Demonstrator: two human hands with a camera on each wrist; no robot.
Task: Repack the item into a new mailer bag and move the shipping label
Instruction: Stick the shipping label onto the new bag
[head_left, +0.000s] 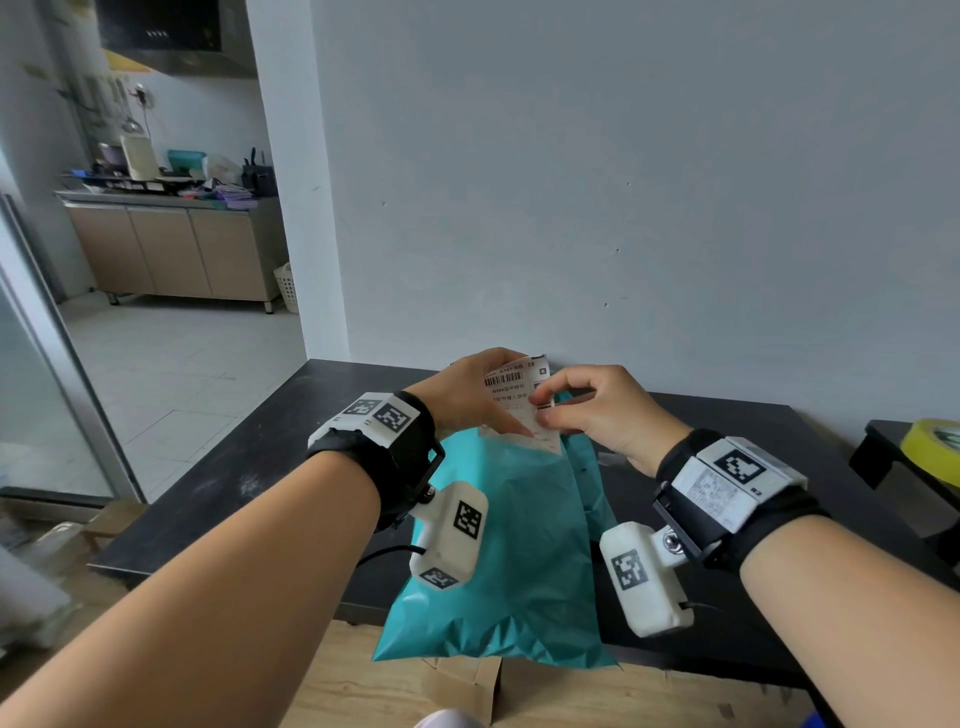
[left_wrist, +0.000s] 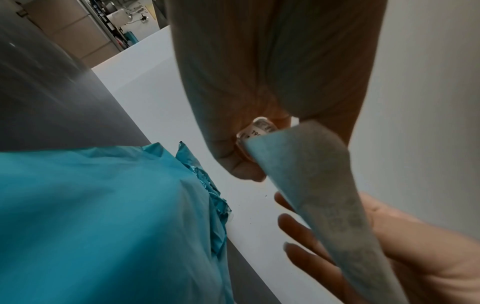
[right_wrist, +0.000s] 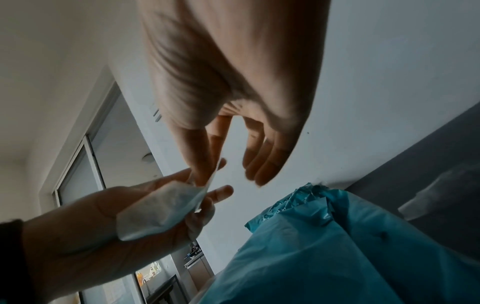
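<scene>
A crinkled teal plastic mailer bag (head_left: 511, 545) lies bulging on the dark matte surface (head_left: 249, 457), its contents hidden. Above its far end both hands — left hand (head_left: 467, 397), right hand (head_left: 602, 410) — pinch the thin, curling white shipping label (head_left: 514, 400).

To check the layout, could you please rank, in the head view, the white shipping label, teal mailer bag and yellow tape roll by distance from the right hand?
1. White shipping label, pinched by the right hand.
2. Teal mailer bag, just below.
3. Yellow tape roll, far right.
</scene>
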